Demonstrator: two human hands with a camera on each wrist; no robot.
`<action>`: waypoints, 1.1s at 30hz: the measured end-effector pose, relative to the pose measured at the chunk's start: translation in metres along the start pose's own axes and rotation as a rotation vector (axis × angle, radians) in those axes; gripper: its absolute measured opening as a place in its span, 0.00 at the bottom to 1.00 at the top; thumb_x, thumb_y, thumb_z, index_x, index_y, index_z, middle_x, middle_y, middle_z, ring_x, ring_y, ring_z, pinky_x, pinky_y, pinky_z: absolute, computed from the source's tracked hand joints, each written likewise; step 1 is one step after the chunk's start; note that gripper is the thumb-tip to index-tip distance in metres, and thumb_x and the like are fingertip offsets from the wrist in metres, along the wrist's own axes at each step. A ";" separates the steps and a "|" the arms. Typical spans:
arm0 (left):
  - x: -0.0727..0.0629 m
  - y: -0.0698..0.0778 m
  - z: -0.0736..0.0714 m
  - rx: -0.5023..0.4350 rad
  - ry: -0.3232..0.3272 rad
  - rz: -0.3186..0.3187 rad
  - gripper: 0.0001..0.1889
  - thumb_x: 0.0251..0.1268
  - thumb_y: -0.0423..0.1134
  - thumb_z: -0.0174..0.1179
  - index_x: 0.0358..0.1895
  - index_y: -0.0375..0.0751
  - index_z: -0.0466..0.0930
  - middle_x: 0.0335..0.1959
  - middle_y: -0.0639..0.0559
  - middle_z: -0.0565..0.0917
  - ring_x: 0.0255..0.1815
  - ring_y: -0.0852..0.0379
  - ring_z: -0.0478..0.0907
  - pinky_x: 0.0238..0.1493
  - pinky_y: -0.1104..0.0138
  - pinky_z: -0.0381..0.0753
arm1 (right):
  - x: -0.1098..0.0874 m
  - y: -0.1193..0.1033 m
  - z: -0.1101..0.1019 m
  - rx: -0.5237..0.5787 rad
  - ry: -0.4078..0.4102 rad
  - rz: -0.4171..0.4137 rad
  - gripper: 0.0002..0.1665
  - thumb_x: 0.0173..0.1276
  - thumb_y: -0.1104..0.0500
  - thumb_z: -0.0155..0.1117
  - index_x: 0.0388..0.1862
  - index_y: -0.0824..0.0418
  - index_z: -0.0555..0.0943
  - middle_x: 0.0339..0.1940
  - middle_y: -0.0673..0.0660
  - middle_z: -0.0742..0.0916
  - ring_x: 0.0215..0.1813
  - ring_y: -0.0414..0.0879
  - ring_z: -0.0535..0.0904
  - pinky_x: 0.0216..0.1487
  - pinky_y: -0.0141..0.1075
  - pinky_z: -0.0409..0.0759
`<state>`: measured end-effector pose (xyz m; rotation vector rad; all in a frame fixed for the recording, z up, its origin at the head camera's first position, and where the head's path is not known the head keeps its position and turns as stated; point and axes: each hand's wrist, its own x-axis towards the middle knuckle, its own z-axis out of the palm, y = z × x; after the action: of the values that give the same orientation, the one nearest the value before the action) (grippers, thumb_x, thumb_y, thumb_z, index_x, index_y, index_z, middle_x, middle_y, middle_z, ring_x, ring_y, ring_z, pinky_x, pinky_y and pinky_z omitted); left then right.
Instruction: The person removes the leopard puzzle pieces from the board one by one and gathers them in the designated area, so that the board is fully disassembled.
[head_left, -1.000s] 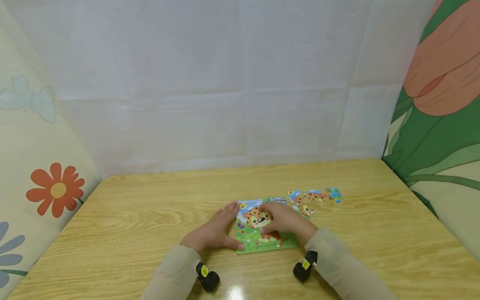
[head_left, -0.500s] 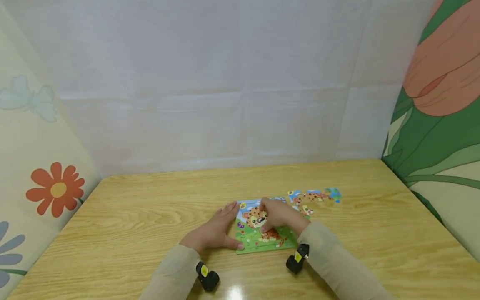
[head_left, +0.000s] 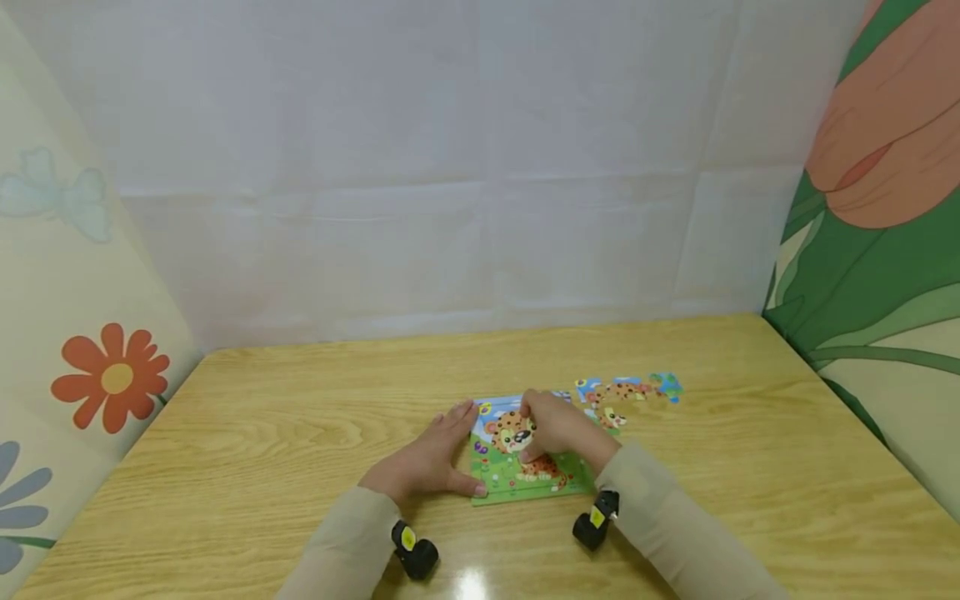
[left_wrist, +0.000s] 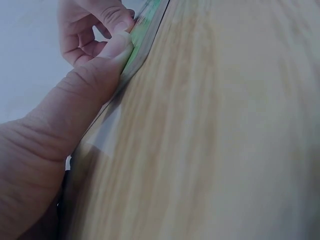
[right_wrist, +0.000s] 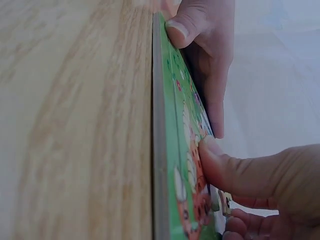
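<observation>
A flat picture puzzle board [head_left: 498,479] with a cartoon leopard on green grass lies at the middle of the table. My left hand [head_left: 431,462] rests along its left side with fingers spread, one fingertip at the far corner. The left thumb [right_wrist: 182,30] presses on the near left corner. Over the leopard's face, my right hand [head_left: 562,429] curls its thumb and fingers close on the board. In the right wrist view, a small puzzle piece [right_wrist: 224,201] shows between this thumb and the curled fingers, mostly hidden. Farther right lie several loose puzzle pieces [head_left: 621,393].
The wooden table [head_left: 300,417] runs back to a white cloth backdrop [head_left: 375,167]. Painted panels with flowers [head_left: 116,379] stand at both sides. A loose leopard-face piece [head_left: 611,418] sits just past the right hand.
The right hand and wrist have shifted slightly left, with the index finger more bent over the board. The left hand, board and loose pieces stay in place.
</observation>
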<state>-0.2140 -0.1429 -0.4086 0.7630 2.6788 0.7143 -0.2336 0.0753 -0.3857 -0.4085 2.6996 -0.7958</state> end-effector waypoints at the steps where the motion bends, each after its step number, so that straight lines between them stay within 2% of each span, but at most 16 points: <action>1: 0.000 0.000 0.000 0.000 0.001 0.001 0.61 0.39 0.57 0.72 0.73 0.36 0.43 0.75 0.43 0.42 0.75 0.46 0.37 0.73 0.51 0.38 | -0.001 0.000 0.000 0.001 0.006 0.002 0.29 0.46 0.56 0.77 0.44 0.60 0.71 0.40 0.55 0.77 0.39 0.47 0.73 0.40 0.41 0.76; 12: -0.001 0.002 -0.002 0.006 -0.007 -0.010 0.61 0.40 0.58 0.71 0.73 0.35 0.42 0.75 0.42 0.41 0.75 0.46 0.37 0.73 0.51 0.38 | -0.010 0.000 0.004 0.035 0.069 -0.040 0.30 0.46 0.57 0.76 0.46 0.59 0.71 0.43 0.55 0.78 0.36 0.46 0.73 0.37 0.39 0.76; 18: -0.002 0.002 -0.002 0.003 -0.005 -0.010 0.61 0.40 0.58 0.71 0.73 0.35 0.42 0.75 0.42 0.41 0.75 0.46 0.37 0.73 0.51 0.38 | -0.017 -0.001 0.006 0.083 0.098 -0.073 0.31 0.48 0.60 0.76 0.47 0.59 0.69 0.38 0.55 0.79 0.29 0.46 0.72 0.27 0.37 0.73; 23: -0.002 0.001 -0.002 0.011 -0.008 -0.012 0.61 0.40 0.59 0.70 0.73 0.36 0.42 0.75 0.43 0.41 0.75 0.47 0.36 0.74 0.52 0.38 | -0.018 0.002 0.012 0.163 0.108 -0.078 0.30 0.50 0.62 0.74 0.48 0.57 0.67 0.50 0.63 0.79 0.26 0.46 0.71 0.23 0.35 0.71; 26: -0.002 0.000 -0.002 0.002 -0.007 -0.014 0.61 0.39 0.59 0.70 0.73 0.36 0.42 0.75 0.43 0.41 0.75 0.46 0.36 0.73 0.51 0.38 | -0.017 0.006 0.015 0.229 0.128 -0.084 0.29 0.50 0.64 0.73 0.48 0.56 0.68 0.54 0.65 0.78 0.28 0.46 0.73 0.24 0.35 0.72; 29: -0.002 0.000 -0.001 0.005 -0.005 -0.011 0.61 0.39 0.59 0.70 0.73 0.36 0.42 0.75 0.43 0.41 0.75 0.46 0.36 0.73 0.51 0.39 | -0.015 0.011 0.017 0.291 0.174 -0.090 0.25 0.53 0.64 0.71 0.47 0.56 0.70 0.47 0.64 0.80 0.30 0.45 0.74 0.26 0.34 0.72; 33: -0.001 0.000 -0.001 0.011 -0.001 0.001 0.61 0.39 0.59 0.70 0.73 0.35 0.43 0.75 0.43 0.41 0.75 0.47 0.37 0.73 0.52 0.38 | -0.012 0.018 0.020 0.404 0.241 -0.084 0.18 0.57 0.65 0.67 0.46 0.59 0.74 0.32 0.60 0.82 0.24 0.43 0.72 0.24 0.32 0.71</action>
<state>-0.2137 -0.1441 -0.4080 0.7674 2.6837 0.7005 -0.2186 0.0843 -0.4090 -0.3489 2.6460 -1.4627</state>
